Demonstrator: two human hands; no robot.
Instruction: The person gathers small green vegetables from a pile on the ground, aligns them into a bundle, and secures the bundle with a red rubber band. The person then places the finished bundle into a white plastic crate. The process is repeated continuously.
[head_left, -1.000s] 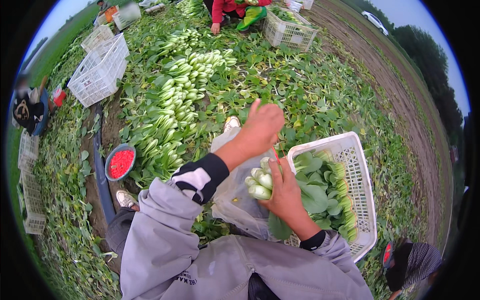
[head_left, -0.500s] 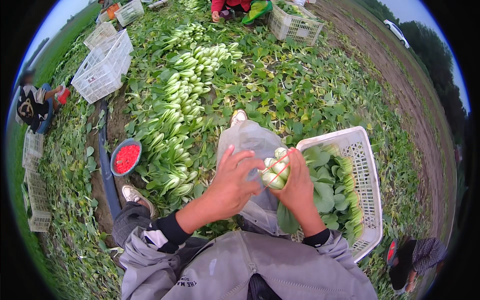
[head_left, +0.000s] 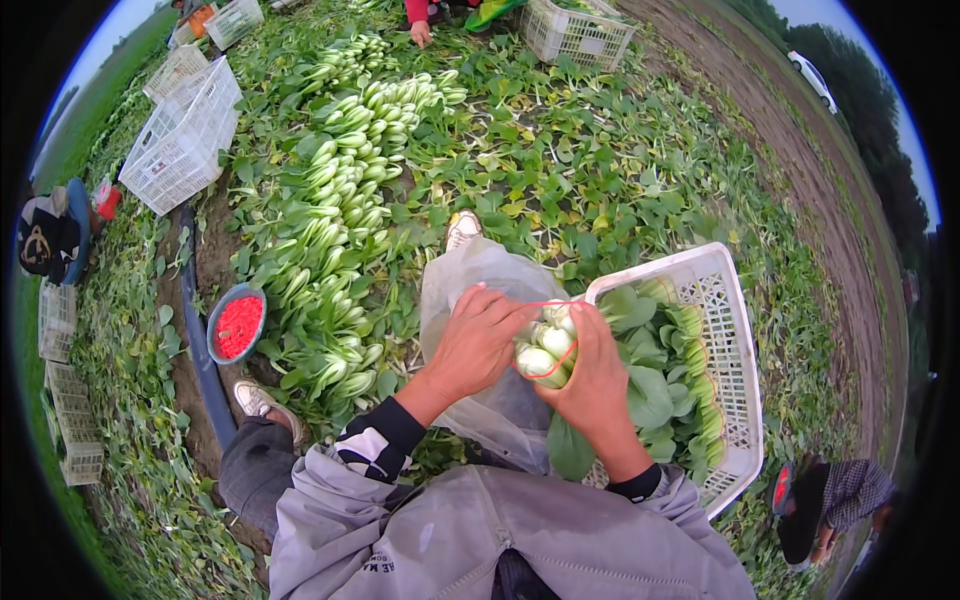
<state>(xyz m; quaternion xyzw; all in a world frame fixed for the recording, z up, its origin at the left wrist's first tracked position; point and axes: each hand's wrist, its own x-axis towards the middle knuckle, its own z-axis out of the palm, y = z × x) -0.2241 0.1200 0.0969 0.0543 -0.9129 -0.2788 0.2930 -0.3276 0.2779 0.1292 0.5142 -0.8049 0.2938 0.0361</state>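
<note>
Bunch [head_left: 543, 358] of pale-stemmed greens just left of crate [head_left: 735, 380]. Right hand [head_left: 592, 395], at crate's left edge, clamped round bunch. Left hand [head_left: 470, 345], farther left of crate, fingertips at stretched red band [head_left: 550, 303], which crosses the stem ends; cannot tell if pinched. Leafy greens [head_left: 645, 400] inside crate. Bowl [head_left: 213, 335] of red pieces well left of crate.

The bunch of pale-stemmed leafy greens [head_left: 543, 362] is held tilted in the right grip [head_left: 592, 385], its plump, whitish bases showing; a thin red band [head_left: 546, 376] runs taut across the stalks.
</note>
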